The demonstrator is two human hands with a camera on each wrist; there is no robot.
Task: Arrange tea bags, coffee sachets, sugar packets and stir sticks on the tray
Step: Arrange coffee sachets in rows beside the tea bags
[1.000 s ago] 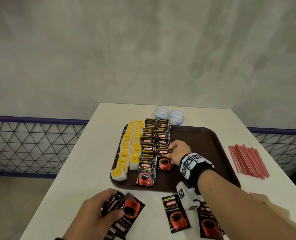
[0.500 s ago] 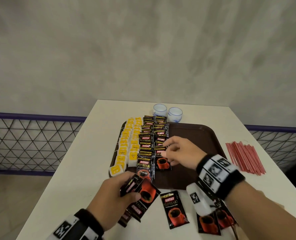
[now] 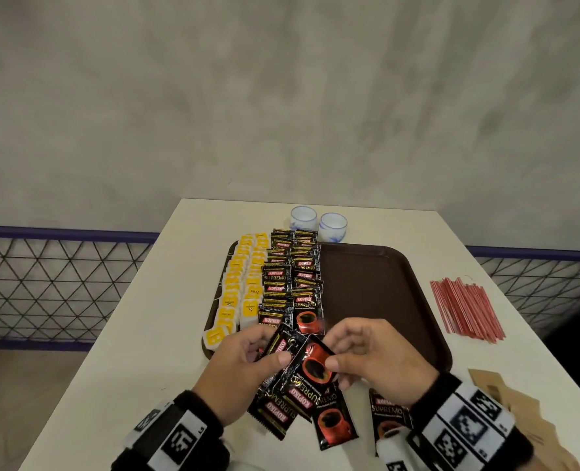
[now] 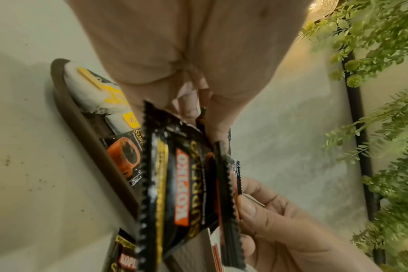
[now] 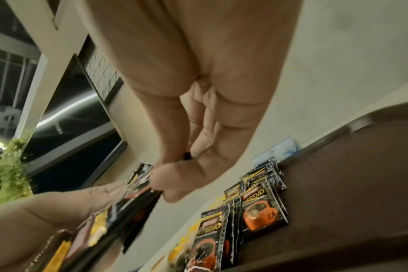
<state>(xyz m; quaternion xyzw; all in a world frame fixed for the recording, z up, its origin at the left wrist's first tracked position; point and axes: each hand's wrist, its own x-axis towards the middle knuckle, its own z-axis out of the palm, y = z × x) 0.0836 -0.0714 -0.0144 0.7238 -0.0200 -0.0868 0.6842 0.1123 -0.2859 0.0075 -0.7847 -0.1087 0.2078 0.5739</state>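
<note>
A brown tray (image 3: 383, 283) holds two rows of yellow tea bags (image 3: 241, 283) on its left and, beside them, two rows of black coffee sachets (image 3: 292, 277). Above the tray's near edge my left hand (image 3: 271, 348) grips a fanned bundle of coffee sachets (image 3: 288, 385). My right hand (image 3: 332, 351) pinches the top sachet (image 3: 315, 365) of that bundle between thumb and fingers. The left wrist view shows the bundle (image 4: 182, 184) edge-on with the right thumb (image 4: 247, 206) on it. Red stir sticks (image 3: 465, 307) lie on the table right of the tray.
Two small white cups (image 3: 317, 220) stand behind the tray. Loose coffee sachets (image 3: 336, 426) lie on the white table under my hands. Brown paper packets (image 3: 513, 402) lie at the near right. The tray's right half is bare. A mesh railing runs on both sides.
My right hand drew back from the sachet rows on the tray and took hold of the bundle. My left hand lifted the bundle forward over the tray's near edge.
</note>
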